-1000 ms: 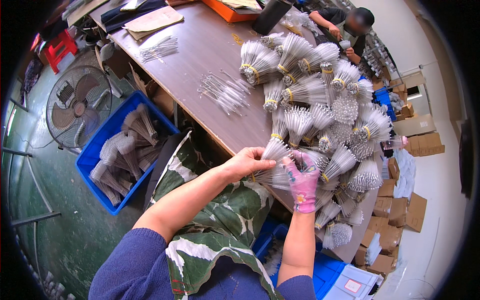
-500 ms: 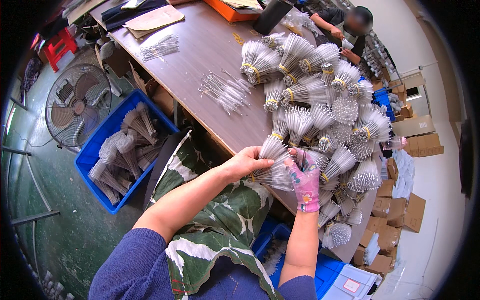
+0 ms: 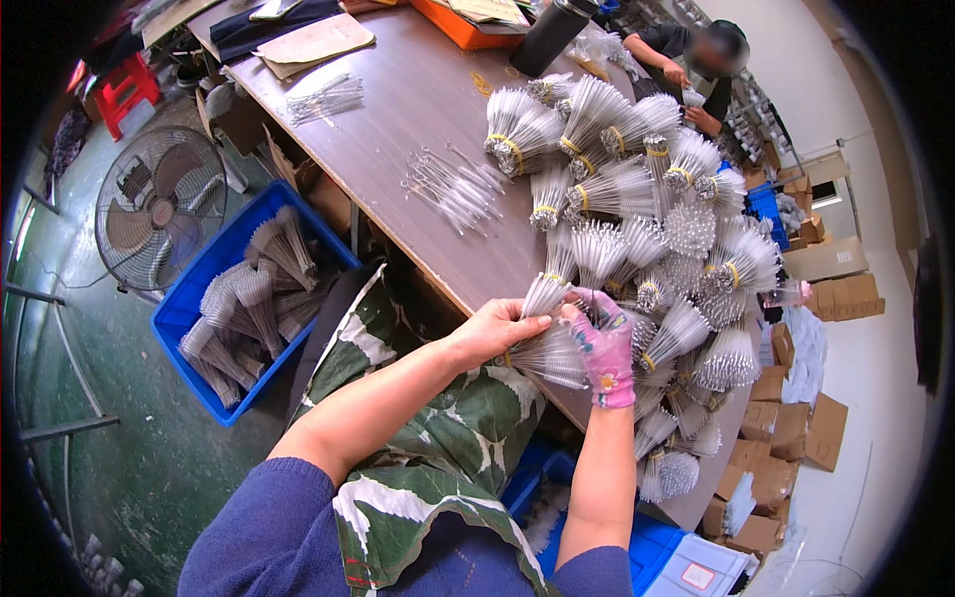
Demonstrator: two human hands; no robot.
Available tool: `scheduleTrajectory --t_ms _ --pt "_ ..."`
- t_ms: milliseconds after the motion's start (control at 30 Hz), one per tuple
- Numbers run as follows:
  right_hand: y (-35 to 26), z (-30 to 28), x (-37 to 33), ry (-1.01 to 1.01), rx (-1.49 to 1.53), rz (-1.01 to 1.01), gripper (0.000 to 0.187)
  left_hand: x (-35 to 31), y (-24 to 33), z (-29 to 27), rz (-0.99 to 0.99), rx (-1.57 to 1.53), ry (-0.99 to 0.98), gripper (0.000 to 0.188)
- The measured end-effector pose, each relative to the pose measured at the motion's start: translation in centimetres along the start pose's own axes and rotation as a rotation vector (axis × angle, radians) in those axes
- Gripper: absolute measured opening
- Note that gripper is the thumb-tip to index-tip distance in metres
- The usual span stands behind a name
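My left hand point(image 3: 495, 332) is closed, thumb on top, around a bundle of small wire-handled brushes point(image 3: 543, 297) with white bristles, at the table's near edge. My right hand point(image 3: 605, 356), in a pink flowered glove with bare fingertips, meets the bundle's right side. Its thumb and fingers are pinched together; whatever lies between them is too small to make out. Just below both hands rests another brush bundle point(image 3: 549, 358). Beyond and to the right spreads a heap of brush bundles point(image 3: 622, 184), many tied with yellow bands.
Loose brushes point(image 3: 453, 184) lie on the brown table point(image 3: 398, 109), with a smaller pile point(image 3: 326, 97) farther left. A black flask point(image 3: 552, 38) stands at the back. Left of me are a blue crate point(image 3: 189, 373) of brushes and a fan point(image 3: 159, 209). Another person point(image 3: 686, 70) works across the table.
My right hand has moved slightly up and left to the bundle, and its fingers have drawn together. My left hand keeps its hold. The view has shifted slightly.
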State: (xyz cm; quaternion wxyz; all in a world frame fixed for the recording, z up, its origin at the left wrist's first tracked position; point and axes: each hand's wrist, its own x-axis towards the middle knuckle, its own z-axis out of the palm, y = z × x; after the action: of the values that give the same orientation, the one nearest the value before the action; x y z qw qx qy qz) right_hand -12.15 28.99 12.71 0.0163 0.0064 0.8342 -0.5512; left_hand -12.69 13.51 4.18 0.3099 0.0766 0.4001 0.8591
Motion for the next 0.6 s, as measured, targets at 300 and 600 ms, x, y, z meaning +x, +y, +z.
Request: scheduleTrajectory --t_ms 300,600 --pt "-0.4 0.9 0.9 0.004 0.149 -0.011 0.024 0.3 0.5 -0.9 0.050 -0.001 -0.029 0.029" --pt "-1.7 0.1 1.1 0.120 -0.256 -0.274 0.016 0.4 -0.8 -0.7 0.118 0.057 -0.011 0.028"
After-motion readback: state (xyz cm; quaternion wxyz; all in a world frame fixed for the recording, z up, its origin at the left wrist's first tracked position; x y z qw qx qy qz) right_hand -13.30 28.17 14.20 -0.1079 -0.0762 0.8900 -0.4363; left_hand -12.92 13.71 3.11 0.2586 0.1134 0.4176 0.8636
